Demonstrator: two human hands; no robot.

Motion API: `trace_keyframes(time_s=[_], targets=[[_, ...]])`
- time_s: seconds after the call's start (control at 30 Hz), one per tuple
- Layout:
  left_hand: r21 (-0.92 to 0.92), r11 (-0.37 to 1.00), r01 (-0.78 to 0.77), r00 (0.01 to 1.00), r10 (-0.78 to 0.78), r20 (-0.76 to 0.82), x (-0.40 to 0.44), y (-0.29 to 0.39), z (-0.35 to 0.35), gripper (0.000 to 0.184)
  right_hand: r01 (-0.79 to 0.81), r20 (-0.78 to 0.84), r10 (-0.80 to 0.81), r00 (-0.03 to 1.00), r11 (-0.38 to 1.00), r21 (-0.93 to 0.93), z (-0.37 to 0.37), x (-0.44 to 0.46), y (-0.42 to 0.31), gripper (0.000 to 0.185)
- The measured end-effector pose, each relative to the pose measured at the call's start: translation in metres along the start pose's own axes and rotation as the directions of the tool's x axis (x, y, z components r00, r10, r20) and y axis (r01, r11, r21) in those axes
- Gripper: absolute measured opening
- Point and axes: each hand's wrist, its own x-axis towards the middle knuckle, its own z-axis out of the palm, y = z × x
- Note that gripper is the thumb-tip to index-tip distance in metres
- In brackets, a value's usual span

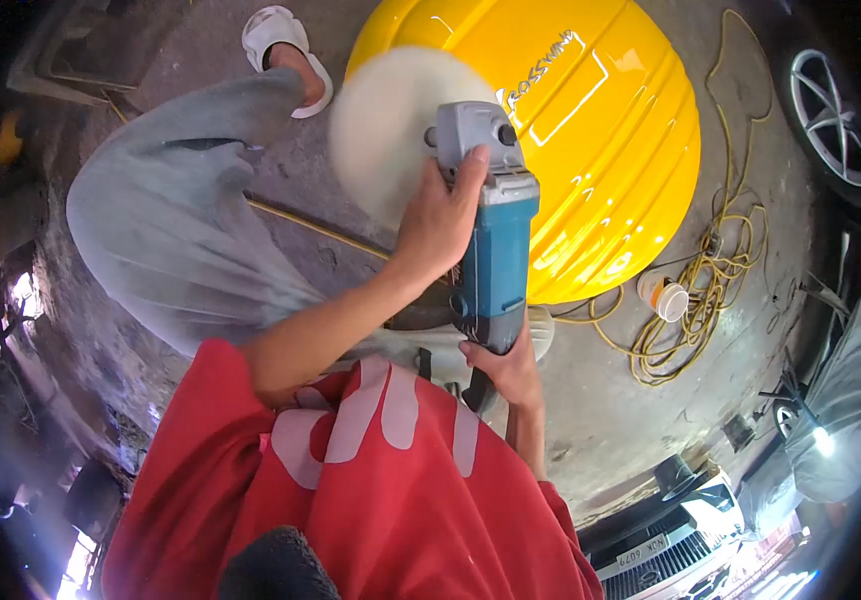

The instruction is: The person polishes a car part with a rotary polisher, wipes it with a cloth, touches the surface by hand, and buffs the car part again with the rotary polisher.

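Observation:
A blue and grey angle polisher (502, 255) lies across the middle of the view, its grey head pointing away from me. My left hand (447, 215) is closed around the head end, the thumb lying along the grey housing. Lower down, my right hand (510, 372) wraps the dark rear handle. The round white pad (385, 135) on the polisher is smeared by motion. It overlaps the left edge of a glossy yellow ribbed panel (630, 150) with "CROSSWIND" lettering; whether they touch, I cannot tell.
A tangled yellow cord (705, 300) lies on the concrete floor (640, 420) at the right, beside a white tub (665, 298). A car wheel (830, 118) stands at upper right and a white vehicle front (665, 560) at lower right. My bent left leg (180, 210) is at left.

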Motion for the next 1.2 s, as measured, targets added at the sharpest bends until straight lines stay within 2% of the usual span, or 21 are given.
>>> trace_keyframes(time_s=[0.03,0.07,0.17,0.27,0.3,0.33,0.4,0.47,0.53,0.57,0.63,0.67,0.73,0.77,0.87,0.93,0.97,1.03,1.07,1.13,1.2], targets=[[-0.088,0.993,-0.075,0.997,0.076,0.0,0.005,-0.009,0.0,0.072,0.005,0.01,-0.004,1.0,1.0,-0.031,0.001,0.0,-0.004,0.085],[-0.083,0.993,-0.078,0.997,0.079,0.001,0.004,-0.013,-0.003,0.072,0.009,0.016,-0.008,1.0,0.999,-0.041,0.004,-0.001,-0.004,0.085],[-0.088,0.996,0.024,0.995,-0.033,-0.098,-0.026,-0.009,-0.019,0.069,0.077,0.048,-0.071,0.996,0.988,-0.134,0.013,-0.01,0.004,0.085],[-0.079,0.997,0.024,0.996,-0.031,-0.084,-0.036,-0.014,-0.025,0.068,0.084,0.087,-0.079,0.993,0.995,-0.046,0.018,-0.017,0.013,0.086],[-0.117,0.989,-0.089,0.994,0.08,-0.08,-0.031,-0.016,-0.021,0.07,0.07,0.077,-0.066,0.995,0.997,-0.044,0.018,-0.017,0.008,0.087],[-0.123,0.989,-0.083,0.994,0.074,-0.081,-0.025,-0.015,-0.017,0.07,0.064,0.077,-0.06,0.995,0.997,-0.05,0.016,-0.014,0.007,0.087],[-0.015,0.999,-0.036,0.999,0.035,-0.007,-0.008,-0.008,-0.01,0.072,0.06,0.0,-0.06,0.998,0.997,-0.041,0.009,-0.004,0.003,0.083],[0.072,0.989,-0.127,0.992,0.126,0.017,-0.002,-0.004,-0.007,0.074,-0.042,-0.016,0.041,0.999,0.999,-0.02,0.005,0.001,0.002,0.079],[-0.094,0.995,-0.022,1.0,0.022,-0.001,0.0,0.01,-0.009,0.074,0.004,-0.006,-0.005,1.0,1.0,-0.028,0.003,0.001,-0.007,0.077],[-0.099,0.995,-0.022,1.0,0.022,-0.005,-0.003,0.004,-0.012,0.074,0.021,0.0,-0.021,1.0,0.999,-0.032,0.002,-0.001,-0.011,0.076],[-0.099,0.994,0.047,0.997,-0.052,-0.048,-0.024,-0.019,-0.02,0.072,-0.005,0.027,0.014,1.0,0.954,-0.301,-0.001,-0.02,-0.015,0.083],[-0.108,0.993,0.048,0.997,-0.054,-0.05,-0.037,-0.024,-0.02,0.072,-0.005,0.028,0.014,1.0,0.951,-0.31,-0.004,-0.028,-0.015,0.083],[-0.31,0.949,0.056,0.987,-0.1,-0.128,-0.063,-0.032,-0.022,0.067,0.009,0.085,0.026,0.996,0.919,-0.393,-0.011,-0.041,-0.015,0.094],[-0.316,0.947,0.061,0.985,-0.108,-0.134,-0.069,-0.029,-0.022,0.067,0.004,0.11,0.041,0.993,0.927,-0.374,-0.019,-0.047,-0.017,0.101],[-0.458,0.879,0.133,0.983,-0.178,-0.054,-0.078,-0.032,-0.017,0.07,-0.059,0.083,0.108,0.991,0.891,-0.451,-0.036,-0.057,-0.046,0.099],[-0.664,0.687,0.295,0.951,-0.281,0.132,-0.076,-0.045,-0.003,0.067,-0.078,0.087,0.131,0.988,0.889,-0.451,-0.043,-0.056,-0.084,0.097],[-0.698,0.646,0.309,0.939,-0.322,0.118,-0.073,-0.032,0.0,0.064,-0.077,0.063,0.133,0.989,0.829,-0.554,-0.047,-0.056,-0.102,0.098],[-0.766,0.571,0.296,0.949,-0.267,0.168,-0.055,-0.029,0.016,0.063,-0.077,0.004,0.112,0.994,0.704,-0.706,-0.042,-0.055,-0.142,0.099],[-0.817,0.504,0.28,0.958,-0.201,0.204,-0.044,-0.023,0.022,0.062,-0.076,0.005,0.114,0.994,0.693,-0.717,-0.038,-0.054,-0.159,0.099],[-0.846,0.436,0.308,0.95,-0.183,0.251,-0.023,0.0,0.03,0.061,-0.109,-0.127,0.017,0.992,0.63,-0.769,-0.031,-0.053,-0.183,0.099],[-0.842,0.456,0.288,0.957,-0.139,0.253,0.001,0.006,0.044,0.062,-0.168,-0.214,-0.001,0.977,0.614,-0.771,-0.033,-0.048,-0.192,0.098]])
